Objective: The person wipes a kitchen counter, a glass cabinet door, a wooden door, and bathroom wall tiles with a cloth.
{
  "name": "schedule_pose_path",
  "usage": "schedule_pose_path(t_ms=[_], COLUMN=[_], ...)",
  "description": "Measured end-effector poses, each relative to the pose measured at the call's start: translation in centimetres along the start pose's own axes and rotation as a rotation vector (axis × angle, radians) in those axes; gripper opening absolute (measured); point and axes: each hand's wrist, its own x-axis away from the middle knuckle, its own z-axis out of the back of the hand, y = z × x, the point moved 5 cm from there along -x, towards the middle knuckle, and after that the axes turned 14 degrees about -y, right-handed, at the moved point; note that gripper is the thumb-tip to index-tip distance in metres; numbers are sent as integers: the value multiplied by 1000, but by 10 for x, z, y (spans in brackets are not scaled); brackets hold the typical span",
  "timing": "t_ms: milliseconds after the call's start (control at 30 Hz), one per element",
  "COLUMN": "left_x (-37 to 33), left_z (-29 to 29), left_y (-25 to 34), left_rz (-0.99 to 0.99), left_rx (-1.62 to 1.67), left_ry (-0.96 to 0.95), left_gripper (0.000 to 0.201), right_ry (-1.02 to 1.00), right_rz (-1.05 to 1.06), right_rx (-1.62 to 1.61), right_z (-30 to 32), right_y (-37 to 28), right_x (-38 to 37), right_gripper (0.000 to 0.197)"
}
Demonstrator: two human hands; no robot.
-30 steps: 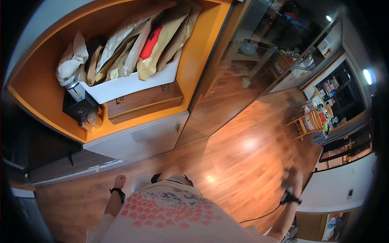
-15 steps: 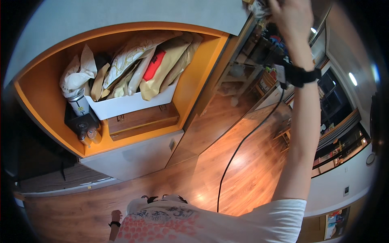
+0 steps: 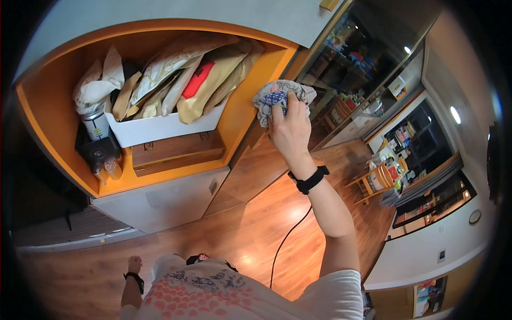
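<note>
My right hand [image 3: 290, 125] is closed on a crumpled grey cloth [image 3: 300, 92], which has a dark blue patterned part under the fingers. It is held against or just in front of the glossy mirror-like door [image 3: 341, 58], beside the orange cabinet niche; I cannot tell whether it touches. A black band with a cable circles my right wrist. Low at my left side hangs my left hand [image 3: 134, 263], small in view, its fingers loosely curled with nothing visible in them.
In the orange niche [image 3: 242, 120] stands a white bin [image 3: 165, 129] of paper bags and envelopes, above a wooden box [image 3: 178, 152]. A wrapped can [image 3: 96, 125], a black box [image 3: 98, 149] and small bottles [image 3: 112, 167] sit left. A black cable [image 3: 282, 242] hangs over the wooden floor.
My right hand has come down and to the left with the cloth, from the top of the view to beside the niche. The left hand still hangs at my side.
</note>
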Motion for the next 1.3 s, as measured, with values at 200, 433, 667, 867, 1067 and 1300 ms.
schedule_pose_path(t_ms=[200, 433, 667, 867, 1067, 1300], left_x=[-2, 35, 62, 62, 57, 56], left_z=[-21, -45, -48, -53, -45, -2], left_y=[29, -40, -94, -99, -123, -135], left_rz=[-48, 91, 256, 204, 209, 282], left_rx=[191, 323, 288, 341, 325, 418], left_ry=[48, -68, -16, -24, -47, -124], left_gripper=[19, 20, 17, 17, 17, 22], right_ry=[139, -83, -343, -578, -609, 486], right_rz=[-4, -77, -103, 162, 407, -92], right_rx=[67, 175, 460, 406, -245, -265], right_z=[57, 35, -9, -56, -54, 105], right_y=[43, -5, -67, -114, -119, 44], right_x=[-51, -36, 11, 69, 97, -42], right_gripper=[25, 25, 14, 14, 21, 34])
